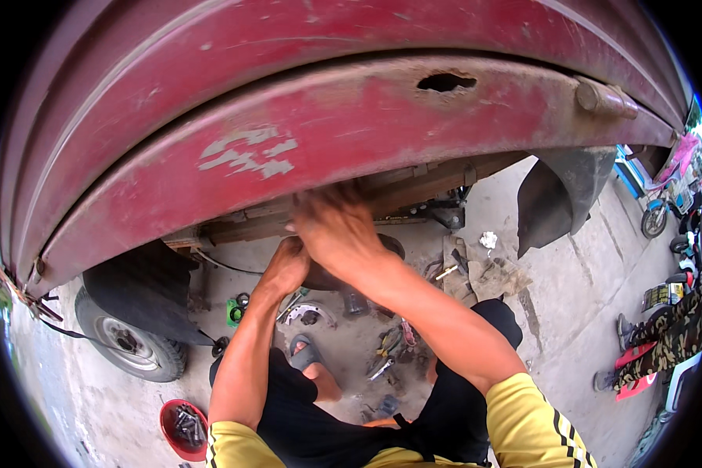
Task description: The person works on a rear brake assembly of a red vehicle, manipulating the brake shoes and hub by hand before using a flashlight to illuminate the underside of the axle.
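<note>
Both my hands are at the lower edge of a vehicle's scratched red panel (pixel 351 117). My left hand (pixel 286 265) is closed, its fingertips hidden behind the right one; I cannot make out what it grips. Above and across it, my right hand (pixel 335 226) reaches to the panel's underside, its fingers smeared by motion. A dark rounded part (pixel 325 278) shows just below my hands, partly covered by the right forearm. Behind the panel runs a rusty brown frame beam (pixel 421 187).
A wheel (pixel 129 343) and black mud flap (pixel 144 288) stand left, another flap (pixel 565 199) right. A red bowl of metal parts (pixel 184 429) sits lower left. Tools and parts (pixel 386 355) litter the concrete by my sandalled foot (pixel 307 355). Camouflage-trousered legs (pixel 663 343) and a motorbike (pixel 657 217) are far right.
</note>
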The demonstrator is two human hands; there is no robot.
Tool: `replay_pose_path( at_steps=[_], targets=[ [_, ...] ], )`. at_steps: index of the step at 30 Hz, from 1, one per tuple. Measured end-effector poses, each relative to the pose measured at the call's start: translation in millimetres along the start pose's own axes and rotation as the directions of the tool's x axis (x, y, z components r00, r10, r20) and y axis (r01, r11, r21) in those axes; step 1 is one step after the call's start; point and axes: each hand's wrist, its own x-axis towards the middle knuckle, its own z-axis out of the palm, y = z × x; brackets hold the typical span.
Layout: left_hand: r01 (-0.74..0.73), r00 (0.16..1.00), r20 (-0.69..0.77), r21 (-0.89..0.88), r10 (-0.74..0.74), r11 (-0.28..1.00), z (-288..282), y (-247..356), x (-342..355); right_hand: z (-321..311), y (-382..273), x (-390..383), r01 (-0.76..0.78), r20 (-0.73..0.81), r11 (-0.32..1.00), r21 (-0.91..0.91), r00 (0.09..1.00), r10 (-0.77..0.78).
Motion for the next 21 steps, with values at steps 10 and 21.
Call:
replay_pose_path(
  at_steps=[10, 21],
  targets=[
    [0.13, 0.989, 0.078, -0.052, -0.126, 0.99, -4.7, 1.5, -8.0, 7.4, 12.3, 0.1, -0.005, -0.035, 0.998, 0.07, 0.999, 0.008],
    [0.095, 0.995, 0.003, -0.131, -0.095, 0.987, -3.9, -11.6, -9.4, 31.9, 130.4, -97.2, -0.844, 0.784, -0.158, 0.512, 0.385, 0.486]
  ],
)
